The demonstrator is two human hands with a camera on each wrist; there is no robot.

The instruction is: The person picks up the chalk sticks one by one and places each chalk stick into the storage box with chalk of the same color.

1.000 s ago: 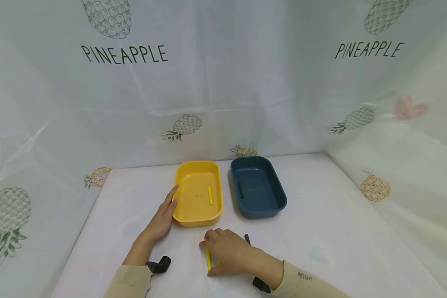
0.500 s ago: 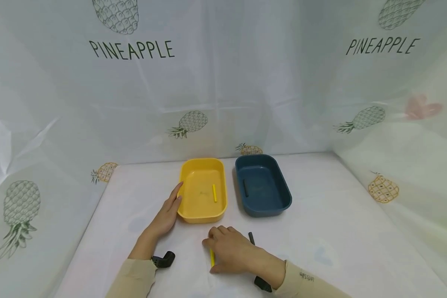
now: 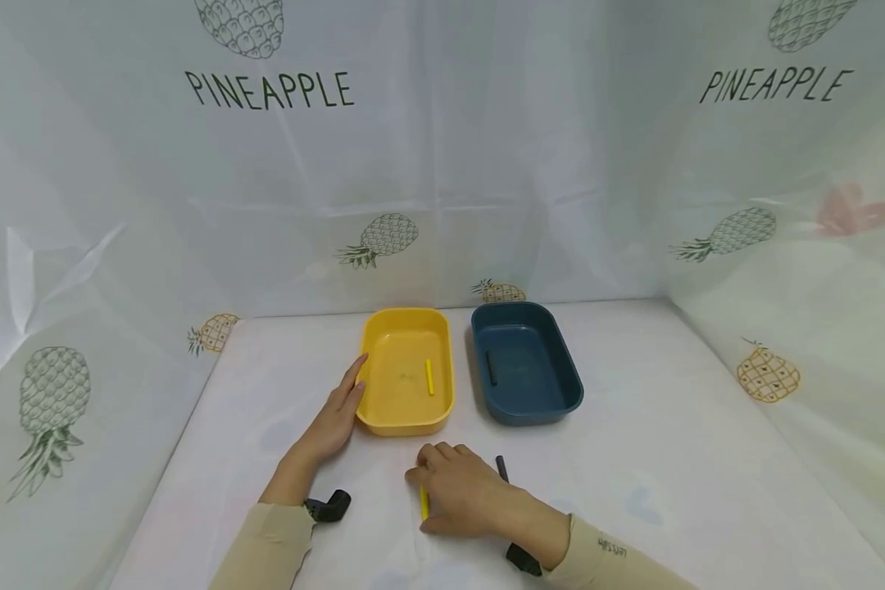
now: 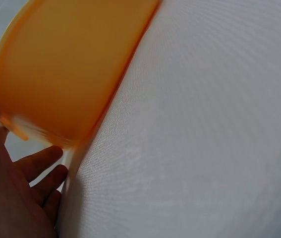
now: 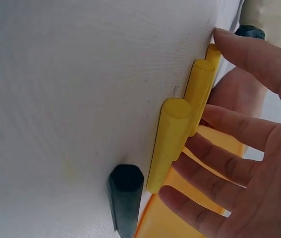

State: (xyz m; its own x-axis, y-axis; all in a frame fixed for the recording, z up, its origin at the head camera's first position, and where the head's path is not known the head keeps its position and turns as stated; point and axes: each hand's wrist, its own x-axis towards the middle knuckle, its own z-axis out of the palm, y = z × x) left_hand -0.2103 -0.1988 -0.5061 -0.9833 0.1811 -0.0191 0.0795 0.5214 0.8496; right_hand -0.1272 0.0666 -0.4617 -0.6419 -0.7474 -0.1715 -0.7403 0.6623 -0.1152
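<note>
My left hand [image 3: 335, 422] lies along the left wall of the yellow tray [image 3: 406, 424], its fingers extended at the rim. In the left wrist view, fingertips [image 4: 56, 151] are right at the tray's corner. My right hand [image 3: 460, 489] is low over the table in front of that tray, thumb and fingers spread apart. Under it, the right wrist view shows three yellow sticks [image 5: 170, 144] side by side, with the thumb close to the end of the farthest one. A dark hexagonal stick [image 5: 126, 198] lies beside them. From the head camera, my hand hides most of these sticks.
Right of the yellow tray stands a dark blue tray [image 3: 534, 419] with a dark stick [image 3: 491, 368] inside. One yellow stick [image 3: 429, 377] lies in the yellow tray. A white sheet printed with pineapples [image 3: 388, 234] hangs behind and at the sides.
The head view has shifted, so everything appears slightly further right and higher. A second yellow stick glimpsed by the right palm earlier is now hidden. Both hands have barely moved against the trays.
</note>
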